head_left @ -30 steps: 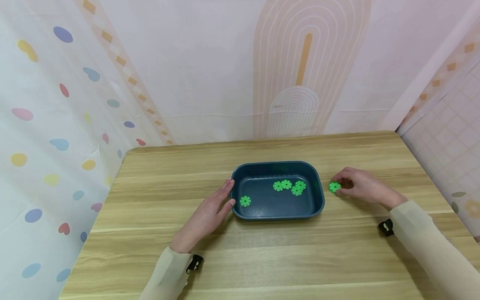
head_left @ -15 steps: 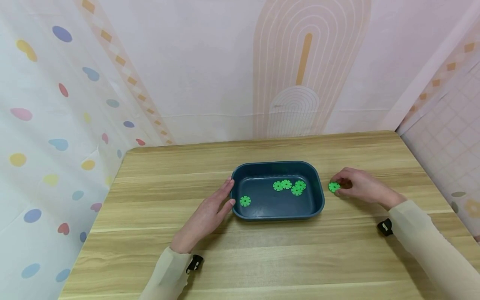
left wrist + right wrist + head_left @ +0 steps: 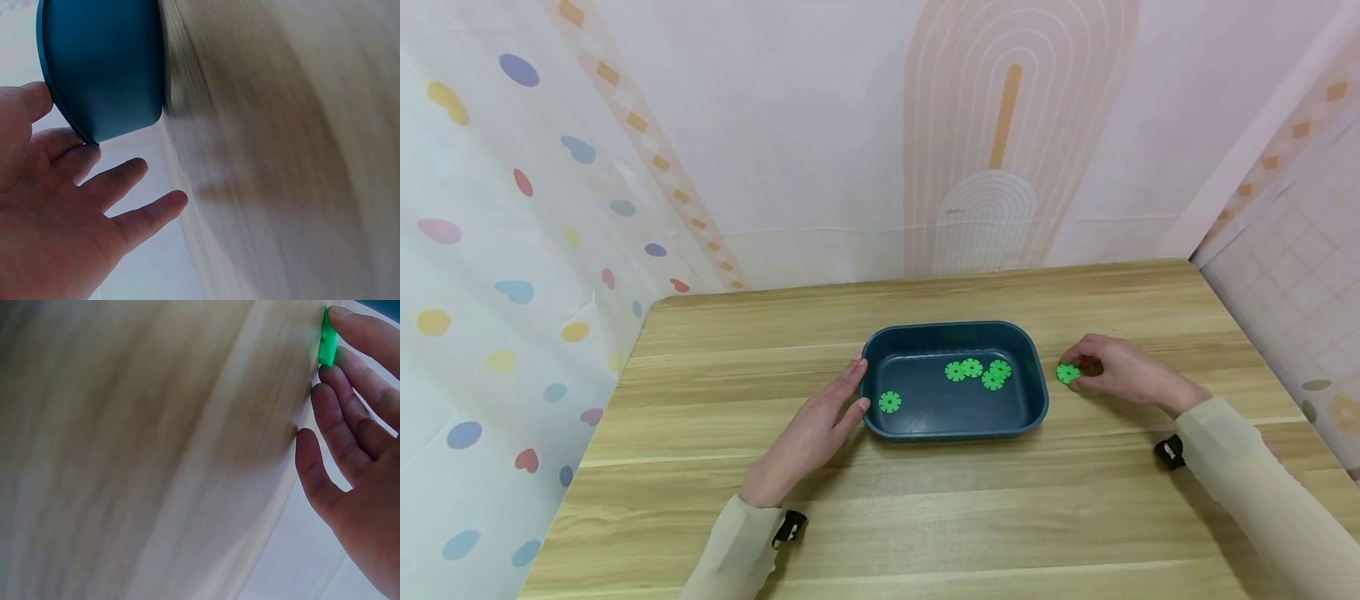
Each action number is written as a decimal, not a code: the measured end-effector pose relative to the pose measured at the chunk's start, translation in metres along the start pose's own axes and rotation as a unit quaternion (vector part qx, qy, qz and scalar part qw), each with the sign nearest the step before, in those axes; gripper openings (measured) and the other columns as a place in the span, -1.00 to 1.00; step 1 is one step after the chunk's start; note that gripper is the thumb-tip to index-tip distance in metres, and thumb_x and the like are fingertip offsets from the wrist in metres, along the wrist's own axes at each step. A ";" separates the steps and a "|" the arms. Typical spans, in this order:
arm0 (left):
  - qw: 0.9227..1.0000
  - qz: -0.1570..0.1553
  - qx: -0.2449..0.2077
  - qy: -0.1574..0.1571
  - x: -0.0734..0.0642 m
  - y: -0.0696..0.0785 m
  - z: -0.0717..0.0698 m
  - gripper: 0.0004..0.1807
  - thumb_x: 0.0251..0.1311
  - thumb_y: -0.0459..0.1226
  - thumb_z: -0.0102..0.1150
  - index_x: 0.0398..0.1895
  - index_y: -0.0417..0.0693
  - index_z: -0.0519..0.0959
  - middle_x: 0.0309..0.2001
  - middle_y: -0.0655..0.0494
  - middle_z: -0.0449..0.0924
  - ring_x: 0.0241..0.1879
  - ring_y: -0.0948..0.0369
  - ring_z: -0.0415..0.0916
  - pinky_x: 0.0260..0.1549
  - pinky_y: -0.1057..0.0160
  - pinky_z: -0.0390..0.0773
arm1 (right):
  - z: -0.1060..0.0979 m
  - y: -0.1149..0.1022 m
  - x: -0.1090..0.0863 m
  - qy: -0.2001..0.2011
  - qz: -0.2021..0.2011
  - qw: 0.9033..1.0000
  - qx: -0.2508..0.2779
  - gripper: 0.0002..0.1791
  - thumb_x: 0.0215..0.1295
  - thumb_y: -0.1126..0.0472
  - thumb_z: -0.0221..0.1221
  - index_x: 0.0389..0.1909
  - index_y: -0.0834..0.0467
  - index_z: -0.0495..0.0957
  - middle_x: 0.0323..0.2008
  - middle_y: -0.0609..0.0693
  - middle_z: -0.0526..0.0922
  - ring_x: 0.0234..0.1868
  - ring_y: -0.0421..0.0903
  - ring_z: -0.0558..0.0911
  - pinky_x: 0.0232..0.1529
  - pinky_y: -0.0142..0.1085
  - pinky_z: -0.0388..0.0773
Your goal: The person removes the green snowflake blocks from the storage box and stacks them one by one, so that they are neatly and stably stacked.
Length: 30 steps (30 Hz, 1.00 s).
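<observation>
My right hand (image 3: pixel 1120 372) pinches a green notched interlocking disc (image 3: pixel 1067 373) between thumb and fingers, at table level just right of the dark blue tray. In the right wrist view that disc (image 3: pixel 327 342) shows edge-on at the fingertips, and the other fingers of the right hand (image 3: pixel 362 456) reach down toward the wood. Fingers extended, my left hand (image 3: pixel 812 429) touches the left end of the dark blue tray (image 3: pixel 955 436). Seen from the left wrist, thumb and fingertips meet the tray's rim (image 3: pixel 47 69). Several green discs (image 3: pixel 890 402) lie flat inside the tray, mostly toward its right side.
The wooden table (image 3: pixel 970 517) extends around the tray on every side. Behind it hangs a patterned curtain (image 3: pixel 820 150), which also runs down the left side. Each wrist wears a black strap piece (image 3: pixel 790 527).
Both hands, the tray and the discs hold their places. The head view has shifted very slightly.
</observation>
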<state>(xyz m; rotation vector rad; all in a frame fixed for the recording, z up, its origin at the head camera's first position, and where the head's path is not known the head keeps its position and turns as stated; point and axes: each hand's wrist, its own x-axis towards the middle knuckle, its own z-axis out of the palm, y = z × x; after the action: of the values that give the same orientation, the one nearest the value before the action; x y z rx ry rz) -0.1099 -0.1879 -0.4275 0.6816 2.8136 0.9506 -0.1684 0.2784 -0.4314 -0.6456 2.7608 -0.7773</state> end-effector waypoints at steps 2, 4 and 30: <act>1.000 -0.001 0.001 0.000 0.000 0.000 0.000 -0.34 0.63 -0.10 -0.05 0.66 -0.08 0.08 0.64 -0.04 0.01 0.58 0.06 0.03 0.48 -0.09 0.18 | 0.000 0.000 0.000 -0.001 0.002 1.000 -0.004 -0.69 0.30 0.28 0.41 0.03 0.26 0.69 -0.16 -0.07 0.66 -0.19 -0.13 0.57 -0.10 -0.21 0.63; 1.000 -0.002 0.002 -0.001 0.000 0.000 0.000 -0.34 0.63 -0.10 -0.05 0.66 -0.08 0.08 0.64 -0.03 0.01 0.58 0.06 0.03 0.49 -0.09 0.18 | 0.000 0.000 0.000 -0.001 0.001 1.000 -0.004 -0.69 0.29 0.27 0.41 0.03 0.25 0.69 -0.16 -0.07 0.66 -0.19 -0.13 0.57 -0.09 -0.21 0.62; 1.000 -0.003 0.001 0.000 -0.001 0.000 0.000 -0.33 0.63 -0.07 -0.06 0.66 -0.05 0.07 0.65 0.01 0.00 0.59 0.08 0.02 0.49 -0.08 0.17 | -0.005 -0.001 -0.005 -0.003 -0.004 1.000 0.024 -0.60 0.29 0.22 0.44 0.09 0.29 0.65 -0.04 0.04 0.68 -0.07 -0.05 0.63 0.00 -0.11 0.65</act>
<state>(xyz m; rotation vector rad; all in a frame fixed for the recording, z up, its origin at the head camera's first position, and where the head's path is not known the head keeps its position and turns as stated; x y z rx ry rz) -0.1092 -0.1883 -0.4273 0.6743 2.8153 0.9459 -0.1652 0.2815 -0.4264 -0.6481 2.7276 -0.8387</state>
